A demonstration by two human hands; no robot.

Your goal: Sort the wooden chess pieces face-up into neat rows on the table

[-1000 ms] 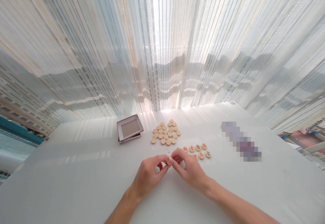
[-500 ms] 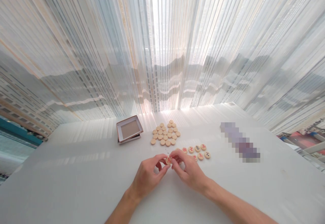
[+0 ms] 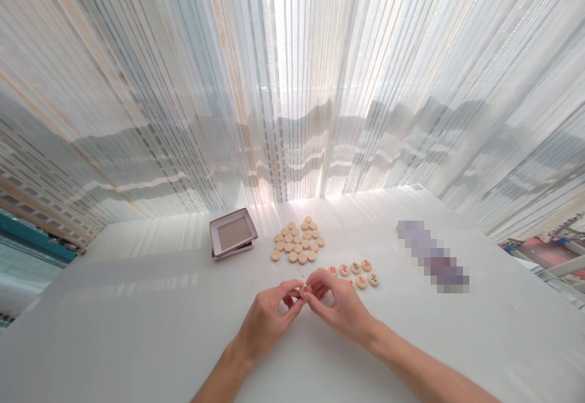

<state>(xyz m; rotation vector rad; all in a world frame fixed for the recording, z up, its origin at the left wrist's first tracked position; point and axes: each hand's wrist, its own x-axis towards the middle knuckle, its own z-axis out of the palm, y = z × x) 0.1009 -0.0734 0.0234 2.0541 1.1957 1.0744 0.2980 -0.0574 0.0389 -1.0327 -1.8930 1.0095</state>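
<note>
Between my two hands is one round xiangqi piece (image 3: 305, 291) with a red character on its face, raised a little towards me. My left hand (image 3: 269, 314) pinches it from the left with thumb and fingers. From the right, my right hand (image 3: 340, 305) grips the same piece, its thumb lying over part of the face. Just beyond my right hand lie face-up xiangqi pieces (image 3: 344, 270) in two rows, with red or black characters; my fingers hide some of them. Farther off, several blank-side-up pieces (image 3: 297, 239) form a loose cluster.
An open shallow box (image 3: 235, 232) rests on another box part at the back left of the white table (image 3: 150, 330). On the right is a blurred-out long item (image 3: 432, 256). Sheer striped curtains (image 3: 292, 86) hang along the far edge.
The piece has tilted slightly between my fingers, and my right thumb has shifted left across its face. The pieces on the table stay where they were.
</note>
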